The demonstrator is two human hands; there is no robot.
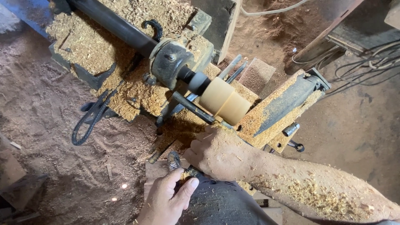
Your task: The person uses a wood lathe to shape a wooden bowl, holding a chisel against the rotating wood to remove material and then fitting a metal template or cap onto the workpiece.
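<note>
Sawdust coats your right hand (pixel 218 154) and forearm, and that hand is closed over a dark metal turning tool (pixel 193 107) whose shaft runs up and to the left from your knuckles. The tool's far part passes just under the pale wooden workpiece (pixel 225 102), close against its lower edge; whether the edge actually bites the wood you cannot tell from here. The workpiece sits just above and beyond your right fist, mounted on the lathe (pixel 175 62) at the end of a black spindle. It is a short, smooth cylinder of light yellow wood, stepped, with one section slightly wider than the other, and its surface looks clean beside the shavings heaped on the machine bed.

Your left hand (pixel 166 200) lies lower, near your knee, fingers curled loosely with the thumb out, resting against the dark cloth of your trousers (pixel 221 204). A small dark handle-like piece (pixel 173 160) stands just above its fingertips; whether you grip it is not clear. Red-brown dust covers the floor (pixel 50 125) to the left.
</note>
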